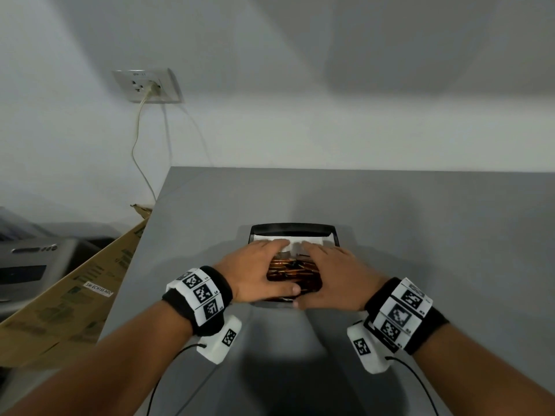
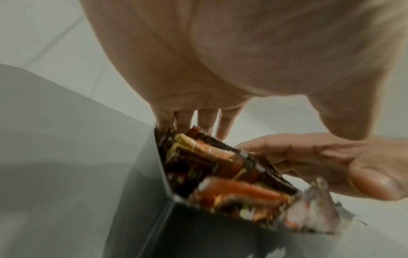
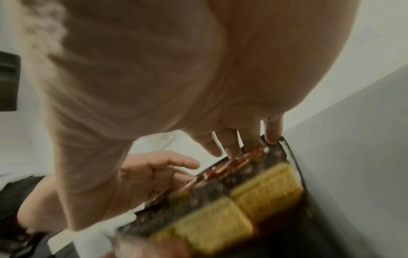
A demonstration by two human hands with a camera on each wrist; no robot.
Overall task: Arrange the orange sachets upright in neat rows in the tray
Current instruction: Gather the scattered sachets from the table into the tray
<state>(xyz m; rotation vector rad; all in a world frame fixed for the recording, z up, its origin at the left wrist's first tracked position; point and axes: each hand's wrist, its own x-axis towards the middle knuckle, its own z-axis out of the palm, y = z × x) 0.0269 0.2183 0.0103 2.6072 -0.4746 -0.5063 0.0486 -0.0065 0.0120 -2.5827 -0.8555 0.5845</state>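
Note:
A black tray stands on the grey table, packed with orange sachets on edge in its near part. Something white lies at its far end. My left hand and right hand lie side by side over the tray. Their straight fingers reach to the far side of the sachet bunch, and both thumbs sit at the near wall. In the left wrist view the left hand's fingers touch the sachets above the tray wall. In the blurred right wrist view the right hand's fingers press on the sachet tops.
The grey table ends at a left edge close to the tray. Beyond it lean a cardboard box and a grey machine. A wall socket with a hanging cable sits on the white wall.

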